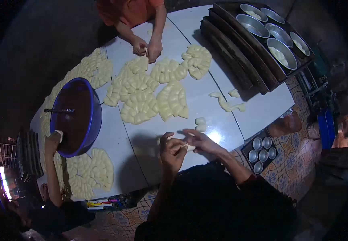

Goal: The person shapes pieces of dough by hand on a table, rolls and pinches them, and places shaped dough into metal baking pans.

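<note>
A small piece of pale dough (189,148) is pinched between my two hands close to the table's near edge. Curled fingers of my left hand (172,153) press on it from the left. From the right, my right hand (203,143) grips it too, partly hiding the fingertips. Just beyond lie small dough lumps (200,124), touching neither hand. Farther off, a portioned dough slab (172,100) lies flat, scored into many pieces. To the right rests a torn dough strip (227,103).
A blue basin (94,124) of brown filling stands at left, where a co-worker's hand (53,141) holds dough. Another person's hands (147,49) work dough across the table. Dark trays (248,52) with round metal pans (253,26) stack far right; a smaller pan tray (258,154) sits below the table's right edge.
</note>
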A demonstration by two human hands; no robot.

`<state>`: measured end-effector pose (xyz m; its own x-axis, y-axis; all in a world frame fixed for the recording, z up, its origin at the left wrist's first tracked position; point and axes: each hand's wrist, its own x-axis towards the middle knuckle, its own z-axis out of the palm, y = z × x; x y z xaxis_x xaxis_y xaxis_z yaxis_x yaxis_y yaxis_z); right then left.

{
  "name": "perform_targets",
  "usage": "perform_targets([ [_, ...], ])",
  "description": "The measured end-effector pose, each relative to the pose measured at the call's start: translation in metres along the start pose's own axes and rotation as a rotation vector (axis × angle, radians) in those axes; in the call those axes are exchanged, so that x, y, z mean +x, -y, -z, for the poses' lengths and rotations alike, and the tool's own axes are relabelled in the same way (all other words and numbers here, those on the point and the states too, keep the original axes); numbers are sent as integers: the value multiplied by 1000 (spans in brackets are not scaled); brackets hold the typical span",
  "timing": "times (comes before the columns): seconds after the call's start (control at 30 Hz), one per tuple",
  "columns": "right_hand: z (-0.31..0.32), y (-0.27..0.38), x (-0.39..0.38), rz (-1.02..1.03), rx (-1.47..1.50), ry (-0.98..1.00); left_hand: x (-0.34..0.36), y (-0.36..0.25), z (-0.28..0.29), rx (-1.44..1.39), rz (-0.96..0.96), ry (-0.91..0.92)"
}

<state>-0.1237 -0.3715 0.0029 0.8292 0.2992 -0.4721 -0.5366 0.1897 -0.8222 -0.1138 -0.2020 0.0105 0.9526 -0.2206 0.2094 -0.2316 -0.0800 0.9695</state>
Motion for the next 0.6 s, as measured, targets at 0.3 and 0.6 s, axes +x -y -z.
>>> perform_targets([
  [0.3,93,4,52,329,-351,-353,17,-7,0,-637,333,-402],
  [0.6,52,28,45,599,-1325,-576,-37,41,56,-500,363,-720],
])
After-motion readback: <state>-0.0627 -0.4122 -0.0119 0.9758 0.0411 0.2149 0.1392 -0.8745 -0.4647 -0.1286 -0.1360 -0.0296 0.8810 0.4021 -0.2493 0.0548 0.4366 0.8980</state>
